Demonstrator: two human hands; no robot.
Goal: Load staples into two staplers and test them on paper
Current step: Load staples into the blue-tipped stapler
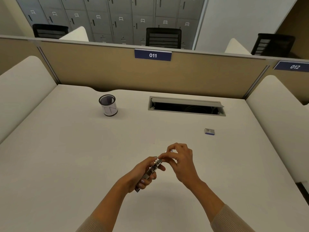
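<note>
One stapler (150, 171) over desk (66, 156), edges distant.

Near my grip on the stapler (150, 173) the desk (66, 156) lies open all round. Well beyond it: small box (209, 131) right, cup (108, 105) left, open cable hatch (186, 107) ahead.

We face a pale desk (66, 156) with a tan partition (117, 72) at twelve o'clock; beyond it we see grey lockers (117, 14) and black chairs (163, 38).
</note>
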